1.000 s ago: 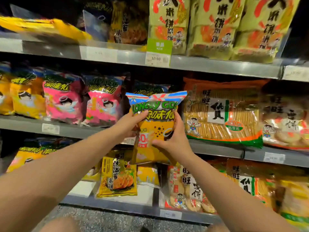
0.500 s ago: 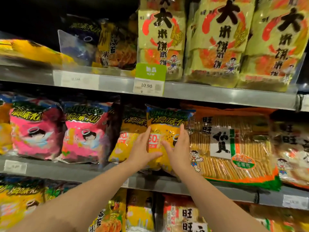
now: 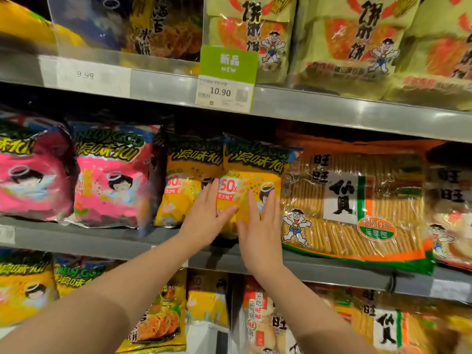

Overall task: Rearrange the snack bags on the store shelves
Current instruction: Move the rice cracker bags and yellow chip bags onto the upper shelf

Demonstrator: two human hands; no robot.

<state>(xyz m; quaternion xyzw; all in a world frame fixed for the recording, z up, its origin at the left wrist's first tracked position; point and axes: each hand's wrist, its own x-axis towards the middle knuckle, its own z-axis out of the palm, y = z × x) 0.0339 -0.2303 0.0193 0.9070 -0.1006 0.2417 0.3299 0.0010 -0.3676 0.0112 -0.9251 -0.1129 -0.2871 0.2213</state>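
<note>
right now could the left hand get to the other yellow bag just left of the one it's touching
Probably yes. The left hand rests flat on the right yellow bag, directly beside the left yellow bag, which stands at the shelf front with nothing before it.

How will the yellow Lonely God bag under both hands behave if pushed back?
Probably light and soft: the yellow Lonely God bag looks puffed, so the left hand and right hand may dent it. Its glossy film likely slides easily. Standing upright near the shelf edge, it could tip.
</note>
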